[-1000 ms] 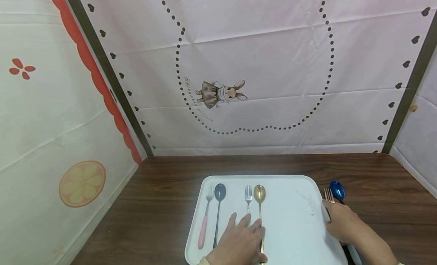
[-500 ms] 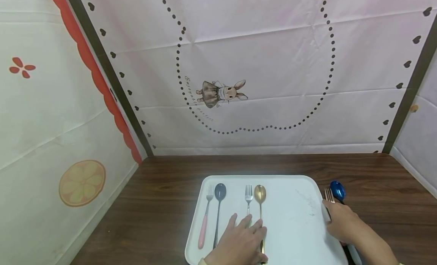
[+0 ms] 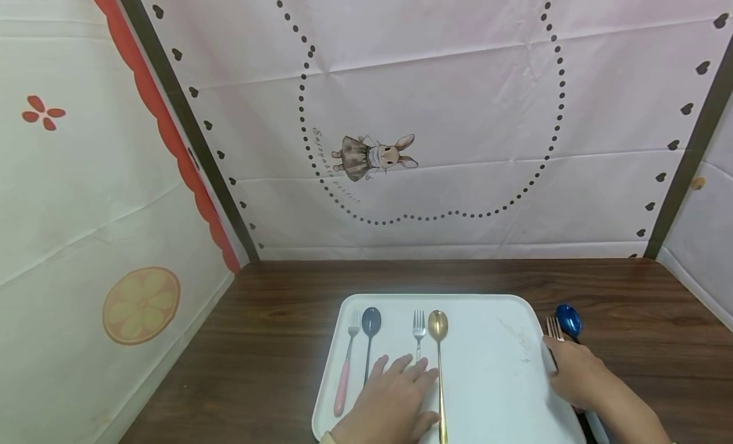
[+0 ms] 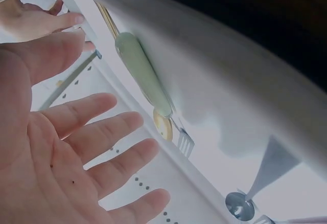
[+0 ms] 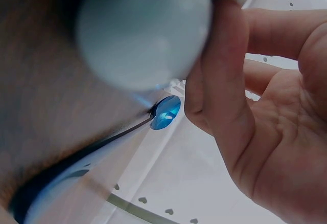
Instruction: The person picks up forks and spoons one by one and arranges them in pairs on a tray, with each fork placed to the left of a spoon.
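On the white tray [image 3: 481, 367] lie a pink-handled fork [image 3: 342, 387], a dark grey spoon [image 3: 371, 323], a fork with a pale green handle [image 3: 419, 326] and a gold spoon [image 3: 438, 329]. My left hand [image 3: 386, 399] spreads its fingers over the green-handled fork, holding nothing; the left wrist view shows its bare palm beside the green handle [image 4: 143, 73]. Beyond the tray's right edge, my right hand [image 3: 578, 371] grips another fork [image 3: 554, 328], tines past the fingers. Its pale rounded handle [image 5: 145, 35] looms large in the right wrist view. A blue spoon [image 3: 569, 321] lies alongside.
The tray rests on a dark wooden table [image 3: 275, 342]. Behind stands a white printed cloth wall [image 3: 458, 132], with another cloth side [image 3: 57, 208] on the left and one on the right. The blue spoon's dark handle [image 5: 97, 147] runs along the tabletop.
My left hand has shifted left off the gold spoon, uncovering its handle. My right hand keeps its place on the fork. The view has shifted slightly.
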`<state>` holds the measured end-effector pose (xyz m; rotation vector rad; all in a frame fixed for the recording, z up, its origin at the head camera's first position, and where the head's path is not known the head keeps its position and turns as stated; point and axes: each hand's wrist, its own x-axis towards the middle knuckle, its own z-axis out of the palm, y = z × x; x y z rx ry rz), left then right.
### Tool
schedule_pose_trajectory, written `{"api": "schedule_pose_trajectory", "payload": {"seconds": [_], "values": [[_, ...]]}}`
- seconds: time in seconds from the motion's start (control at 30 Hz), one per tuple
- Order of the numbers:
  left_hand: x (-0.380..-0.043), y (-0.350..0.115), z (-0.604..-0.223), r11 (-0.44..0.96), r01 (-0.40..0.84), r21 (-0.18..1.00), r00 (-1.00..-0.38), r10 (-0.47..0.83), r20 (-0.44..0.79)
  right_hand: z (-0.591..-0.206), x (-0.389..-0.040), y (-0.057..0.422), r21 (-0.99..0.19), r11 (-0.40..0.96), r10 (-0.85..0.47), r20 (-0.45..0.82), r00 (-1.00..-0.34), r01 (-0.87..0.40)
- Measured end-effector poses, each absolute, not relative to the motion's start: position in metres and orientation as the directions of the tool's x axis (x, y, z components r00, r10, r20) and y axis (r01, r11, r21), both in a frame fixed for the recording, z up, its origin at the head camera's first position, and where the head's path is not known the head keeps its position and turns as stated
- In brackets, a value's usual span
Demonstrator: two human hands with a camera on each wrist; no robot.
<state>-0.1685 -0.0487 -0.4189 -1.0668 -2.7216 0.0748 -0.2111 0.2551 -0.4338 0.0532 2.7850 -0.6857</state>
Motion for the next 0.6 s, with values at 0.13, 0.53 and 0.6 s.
{"api": "schedule_pose_trajectory", "payload": {"seconds": [0.13, 0.53, 0.6], "values": [[-0.169, -0.052, -0.418, 0.750, 0.651, -0.114, -0.730, 0.660, 0.178, -0.433, -0.210, 0.254, -0.451, 0.887, -0.031, -0.262, -0.965, 0.094], [-0.171, -0.063, -0.419, 0.763, 0.627, -0.158, -0.717, 0.645, 0.265, -0.430, -0.208, 0.253, -0.453, 0.888, -0.042, -0.246, -0.968, 0.077], [-0.171, -0.064, -0.418, 0.773, 0.621, -0.131, -0.736, 0.633, 0.241, -0.430, -0.208, 0.253, -0.454, 0.888, -0.044, -0.249, -0.968, 0.077]]}}
